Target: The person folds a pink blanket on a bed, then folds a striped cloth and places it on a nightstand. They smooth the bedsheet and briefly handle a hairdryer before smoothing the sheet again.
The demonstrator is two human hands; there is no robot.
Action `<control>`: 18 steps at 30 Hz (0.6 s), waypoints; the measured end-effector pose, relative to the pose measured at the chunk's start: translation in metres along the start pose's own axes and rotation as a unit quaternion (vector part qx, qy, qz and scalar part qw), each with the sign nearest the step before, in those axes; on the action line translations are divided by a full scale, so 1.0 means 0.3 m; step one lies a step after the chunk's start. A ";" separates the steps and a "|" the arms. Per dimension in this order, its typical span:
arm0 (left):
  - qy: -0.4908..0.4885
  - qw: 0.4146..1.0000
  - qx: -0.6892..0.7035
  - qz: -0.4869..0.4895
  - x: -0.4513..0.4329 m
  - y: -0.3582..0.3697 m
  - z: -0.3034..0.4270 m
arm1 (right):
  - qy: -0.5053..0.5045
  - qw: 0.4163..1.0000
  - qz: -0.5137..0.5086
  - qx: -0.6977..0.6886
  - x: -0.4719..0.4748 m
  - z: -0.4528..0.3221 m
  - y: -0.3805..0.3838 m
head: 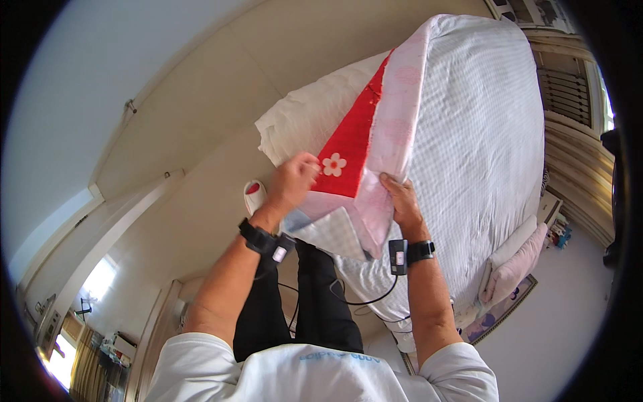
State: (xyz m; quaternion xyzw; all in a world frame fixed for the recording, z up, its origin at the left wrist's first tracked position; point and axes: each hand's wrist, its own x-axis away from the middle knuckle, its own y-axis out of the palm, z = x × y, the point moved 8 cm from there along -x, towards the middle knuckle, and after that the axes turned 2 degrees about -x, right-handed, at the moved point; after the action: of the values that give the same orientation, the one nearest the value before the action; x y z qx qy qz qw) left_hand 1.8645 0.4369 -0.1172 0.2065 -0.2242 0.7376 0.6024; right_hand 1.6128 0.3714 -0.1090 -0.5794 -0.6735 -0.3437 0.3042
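Observation:
My right hand (406, 201) grips the edge of a pink patterned sheet (397, 110) at the near side of the bed, thumb on top. Beside the red cloth with a white flower (351, 140), my left hand (296, 178) is slightly blurred, its fingers curled at the cloth's left edge; whether they pinch it I cannot tell. A checked light-grey corner of bedding (331, 231) hangs folded below the red cloth. The white checked bed cover (467, 115) lies over the bed to the right. Off-white bedding (311, 108) bulges out beyond the red cloth.
Pillows (517, 261) lie at the bed's lower right end, near a picture frame (502, 311). A white slipper (255, 196) is on the floor by my left wrist. A black cable (371, 301) hangs near my legs. Curtains (577, 171) hang at the right, and a door (110, 241) stands at the left.

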 end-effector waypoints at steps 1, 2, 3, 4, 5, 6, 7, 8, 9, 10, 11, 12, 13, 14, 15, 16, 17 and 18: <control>-0.007 0.998 -0.007 0.055 -0.030 -0.080 -0.049 | 0.010 0.999 0.027 0.034 0.012 -0.008 -0.037; -0.038 0.990 -0.044 0.132 -0.057 -0.156 -0.111 | -0.004 1.000 0.010 0.009 0.033 -0.020 -0.052; -0.027 0.975 -0.109 0.190 -0.084 -0.218 -0.151 | -0.007 1.000 0.015 0.014 0.044 -0.025 -0.070; -0.048 0.968 -0.087 0.232 -0.119 -0.258 -0.215 | -0.006 0.999 0.026 0.018 0.051 -0.029 -0.089; -0.119 0.967 -0.119 0.192 -0.179 -0.286 -0.300 | -0.006 0.999 0.031 0.013 0.058 -0.028 -0.100; -0.144 0.971 -0.080 0.171 -0.220 -0.298 -0.363 | 0.000 0.999 0.037 0.011 0.064 -0.027 -0.109; -0.202 0.968 -0.051 0.140 -0.252 -0.299 -0.434 | 0.005 0.998 0.059 0.020 0.067 -0.022 -0.121; -0.228 0.964 0.053 0.127 -0.281 -0.287 -0.487 | 0.008 0.998 0.064 0.024 0.073 -0.019 -0.126; -0.266 0.947 0.132 0.120 -0.307 -0.274 -0.533 | 0.012 0.997 0.077 0.025 0.077 -0.016 -0.132; -0.310 0.925 0.183 0.118 -0.329 -0.264 -0.568 | 0.012 0.996 0.083 0.024 0.081 -0.015 -0.133; -0.288 0.919 0.244 0.112 -0.356 -0.248 -0.569 | 0.017 0.995 0.096 0.033 0.086 -0.013 -0.138; -0.286 0.905 0.294 0.113 -0.378 -0.242 -0.573 | 0.023 0.993 0.108 0.038 0.091 -0.011 -0.142; -0.270 0.892 0.348 0.106 -0.393 -0.237 -0.569 | 0.033 0.991 0.122 0.043 0.098 -0.008 -0.147; -0.289 0.889 0.339 0.110 -0.401 -0.252 -0.575 | 0.036 0.991 0.125 0.042 0.103 -0.009 -0.145; -0.282 0.881 0.365 0.108 -0.413 -0.258 -0.568 | 0.039 0.990 0.130 0.039 0.107 -0.010 -0.145; -0.273 0.872 0.392 0.106 -0.423 -0.261 -0.558 | 0.041 0.989 0.136 0.036 0.111 -0.012 -0.144; -0.263 0.863 0.418 0.104 -0.432 -0.265 -0.546 | 0.038 0.990 0.133 0.038 0.112 -0.016 -0.139; -0.259 0.866 0.420 0.085 -0.438 -0.267 -0.529 | 0.036 0.990 0.131 0.040 0.113 -0.021 -0.134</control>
State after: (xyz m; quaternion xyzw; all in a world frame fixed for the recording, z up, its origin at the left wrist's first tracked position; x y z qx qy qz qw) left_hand 1.9626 0.4383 -0.3154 0.6036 -0.0582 0.7304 0.3142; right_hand 1.5682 0.3821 -0.0823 -0.6371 -0.5939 -0.2946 0.3932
